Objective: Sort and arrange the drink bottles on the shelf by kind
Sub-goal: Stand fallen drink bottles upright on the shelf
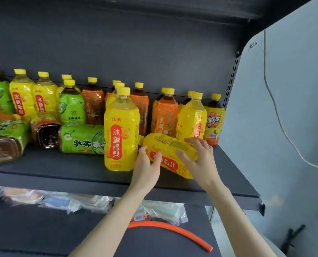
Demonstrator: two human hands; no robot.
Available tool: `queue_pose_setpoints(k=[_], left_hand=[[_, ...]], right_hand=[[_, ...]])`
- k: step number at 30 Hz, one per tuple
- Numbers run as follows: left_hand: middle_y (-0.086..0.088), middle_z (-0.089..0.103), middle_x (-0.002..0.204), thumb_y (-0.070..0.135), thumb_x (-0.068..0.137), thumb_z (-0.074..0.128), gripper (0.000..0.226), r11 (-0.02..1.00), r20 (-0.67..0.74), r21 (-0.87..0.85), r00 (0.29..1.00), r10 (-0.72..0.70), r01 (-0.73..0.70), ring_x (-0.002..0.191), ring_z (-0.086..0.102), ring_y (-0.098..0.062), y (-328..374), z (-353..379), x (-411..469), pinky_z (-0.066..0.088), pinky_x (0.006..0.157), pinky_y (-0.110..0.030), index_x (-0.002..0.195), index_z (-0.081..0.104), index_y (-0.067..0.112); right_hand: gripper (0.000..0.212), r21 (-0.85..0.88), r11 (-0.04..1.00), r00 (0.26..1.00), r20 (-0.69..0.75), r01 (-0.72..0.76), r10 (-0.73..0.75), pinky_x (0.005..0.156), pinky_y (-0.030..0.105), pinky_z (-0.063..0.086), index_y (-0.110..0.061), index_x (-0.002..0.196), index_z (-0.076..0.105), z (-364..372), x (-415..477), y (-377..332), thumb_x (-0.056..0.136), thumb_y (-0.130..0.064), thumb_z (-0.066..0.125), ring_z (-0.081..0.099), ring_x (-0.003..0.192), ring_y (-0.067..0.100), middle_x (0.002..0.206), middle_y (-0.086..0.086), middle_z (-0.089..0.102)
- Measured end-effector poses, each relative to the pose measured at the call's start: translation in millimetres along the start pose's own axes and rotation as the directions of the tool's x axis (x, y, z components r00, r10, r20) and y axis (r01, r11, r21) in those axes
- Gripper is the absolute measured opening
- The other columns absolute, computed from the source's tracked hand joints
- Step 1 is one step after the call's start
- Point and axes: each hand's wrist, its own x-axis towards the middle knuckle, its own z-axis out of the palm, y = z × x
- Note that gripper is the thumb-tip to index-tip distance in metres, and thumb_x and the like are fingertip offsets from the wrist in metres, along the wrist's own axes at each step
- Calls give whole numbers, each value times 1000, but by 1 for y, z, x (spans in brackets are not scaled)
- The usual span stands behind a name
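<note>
Two hands clasp one lying yellow bottle (168, 145) at the right front of the shelf (61, 165); the left hand (148, 164) curls round its neck end, the right hand (199, 158) wraps over its body, probably to stand it beside the upright yellow bottle (121, 130) it touches; the kinds are mixed; four other bottles lie at the left, among them a green lying bottle (80, 140); upright, at least four yellow, three orange, two green, and one iced-tea bottle (214, 119) far right.

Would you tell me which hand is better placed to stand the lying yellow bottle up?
Probably the right hand: it wraps the bottle mid-body, while the left hand only holds one end.
</note>
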Motion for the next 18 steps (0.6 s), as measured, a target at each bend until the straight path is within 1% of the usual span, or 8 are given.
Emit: queue_pose_setpoints(k=[3,5,7,10,12,14,16,18], left_hand=[[-5,27,154,43,98,41,66,994,-27,24,994,-105,106,139,30,-23,7,10,8,31,106,-32,151,13,13],[-4,17,158,45,99,37,69,984,-13,27,984,-179,179,142,24,-25,12,13,16,27,110,-36,152,5,15],[-5,14,159,48,99,34,70,977,6,15,977,-214,214,143,22,-26,9,16,23,25,111,-38,152,1,16],[-6,17,158,50,98,34,72,984,8,45,985,-171,170,142,23,-26,4,17,25,26,112,-40,152,3,14],[-6,20,157,51,96,36,74,991,0,69,993,-119,118,141,26,-24,1,17,21,29,109,-35,152,5,14],[-3,23,156,47,96,39,72,995,-7,93,1000,-21,21,140,28,-19,-2,17,18,29,102,-24,152,7,15],[-2,25,154,42,97,41,69,989,-14,120,996,89,-86,138,28,-14,-3,17,14,25,95,-13,152,7,17],[-3,21,155,39,96,42,69,978,-21,121,985,174,-170,137,25,-9,-1,17,11,19,92,1,151,6,19]], right_hand=[[50,162,983,997,31,-80,76,92,33,49,-29,129,54,1,5,9,85,-49,66,44,118,9,135,-5,47],[52,219,972,996,17,-88,86,87,30,51,-30,125,57,3,4,14,80,-55,67,49,111,7,127,-5,52],[54,264,961,996,-10,-86,92,83,27,52,-31,121,59,5,2,18,75,-59,64,53,107,6,119,-6,56],[51,317,944,995,-18,-90,101,78,20,49,-33,117,61,4,1,18,72,-57,64,53,106,-1,115,-8,57],[45,359,929,995,-11,-93,104,79,21,51,-35,114,61,3,0,18,73,-54,65,53,106,-3,116,-9,57],[37,411,907,994,-10,-93,107,75,17,53,-40,108,60,1,0,20,73,-52,67,55,106,-3,116,-8,58],[34,477,873,993,-3,-101,117,72,18,55,-41,105,58,-2,-1,22,75,-50,70,58,107,3,117,-7,59],[33,536,836,990,0,-120,142,69,21,56,-40,103,58,-4,-2,23,73,-47,72,61,106,6,113,-12,61]])
